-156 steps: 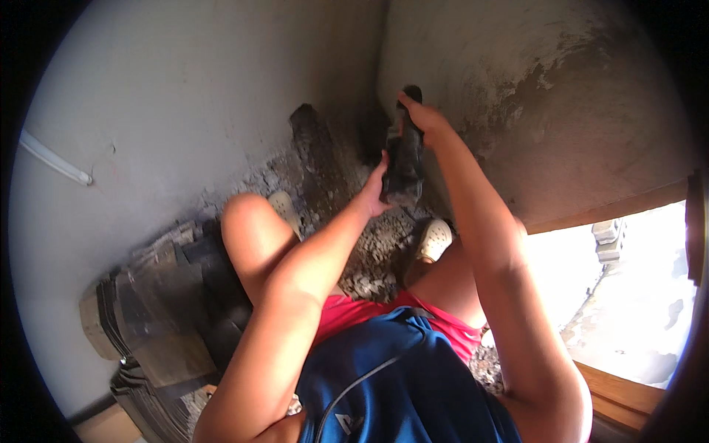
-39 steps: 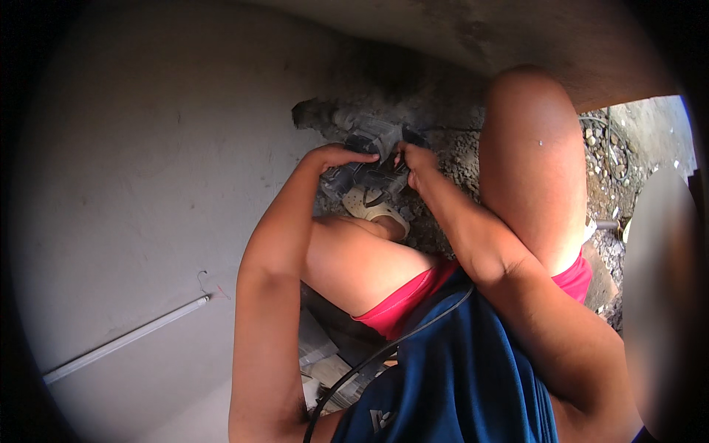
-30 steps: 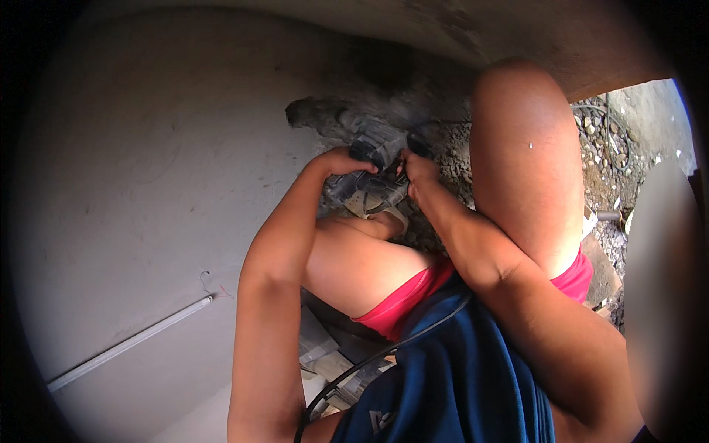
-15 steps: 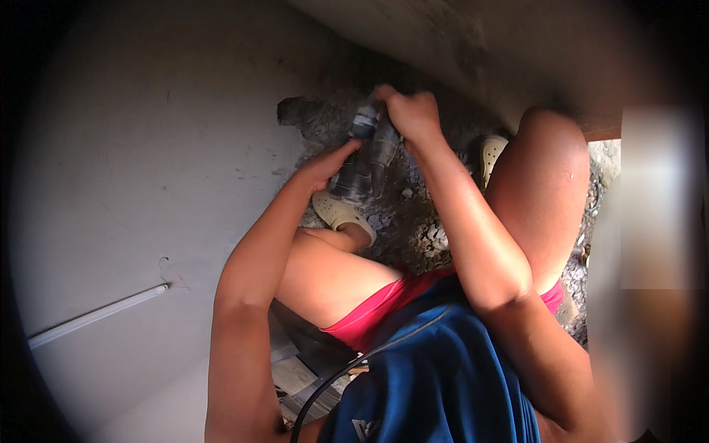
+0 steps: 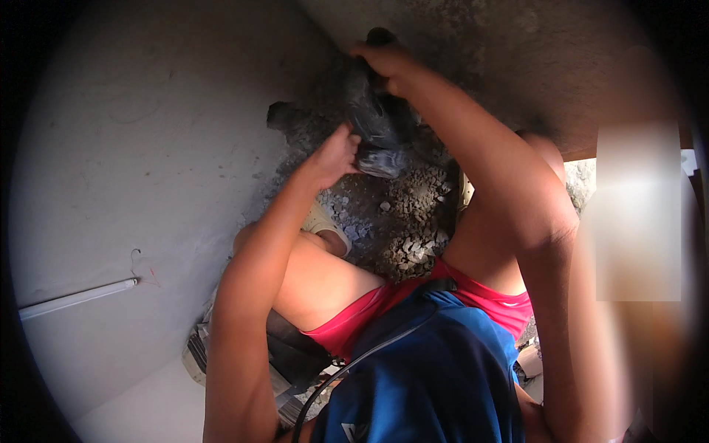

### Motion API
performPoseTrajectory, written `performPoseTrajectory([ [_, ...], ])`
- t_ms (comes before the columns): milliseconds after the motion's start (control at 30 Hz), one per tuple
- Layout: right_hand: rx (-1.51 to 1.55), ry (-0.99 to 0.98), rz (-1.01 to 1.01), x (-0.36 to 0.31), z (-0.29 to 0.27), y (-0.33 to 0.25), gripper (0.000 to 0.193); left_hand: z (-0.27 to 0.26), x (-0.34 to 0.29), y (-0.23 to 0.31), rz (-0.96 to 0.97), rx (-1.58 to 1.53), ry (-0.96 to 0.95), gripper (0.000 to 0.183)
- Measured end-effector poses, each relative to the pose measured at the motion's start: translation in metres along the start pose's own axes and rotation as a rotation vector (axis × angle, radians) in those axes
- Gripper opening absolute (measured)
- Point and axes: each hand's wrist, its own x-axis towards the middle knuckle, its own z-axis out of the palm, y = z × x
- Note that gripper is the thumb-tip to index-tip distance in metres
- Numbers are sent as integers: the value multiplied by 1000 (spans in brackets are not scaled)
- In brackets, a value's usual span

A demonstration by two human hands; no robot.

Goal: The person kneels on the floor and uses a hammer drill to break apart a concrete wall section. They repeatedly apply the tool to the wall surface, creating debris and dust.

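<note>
Dusty grey power tool (image 5: 377,122) seen from the head camera, a dark chunky body pointed down into the broken corner where the pale plastered wall (image 5: 133,148) meets the rougher stained wall (image 5: 517,59). Clamped at the top by the right hand (image 5: 384,59), fingers wrapped over the upper end; braced lower down by the left hand (image 5: 336,155), closed against the tool's side near its lighter-coloured lower end. Both hands gripping, then, neither one free. Below the tool: a heap of grey rubble (image 5: 402,214), loose stones and chips spread across the floor between the knees, a pale shoe (image 5: 325,221) touching its left edge. Squatting stance, red shorts (image 5: 369,314) and blue shirt (image 5: 436,376) filling the lower part of the view, a black cable (image 5: 354,365) running across the shirt. Far left, a white tube (image 5: 77,297) lying along the wall. Working end hidden behind the tool body, so contact with the masonry cannot be told. Judged from this hold: best done with weight kept straight over the tool, lower hand steering only, feet kept back from the rubble, cable kept behind the body.
</note>
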Motion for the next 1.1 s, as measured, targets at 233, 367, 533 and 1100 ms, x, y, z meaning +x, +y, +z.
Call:
performPoseTrajectory([
  [233,96,-56,100,0,-1,-16,55,-4,-100,55,625,-671,-9,120],
  [367,81,-15,93,4,-11,-20,61,33,-136,75,896,-821,-308,113],
  [533,26,11,108,-4,-7,-21,70,63,-146,97,1015,-737,-349,106],
  [1100,-35,26,133,-8,-12,-6,78,138,-145,141,1263,-246,-233,84],
])
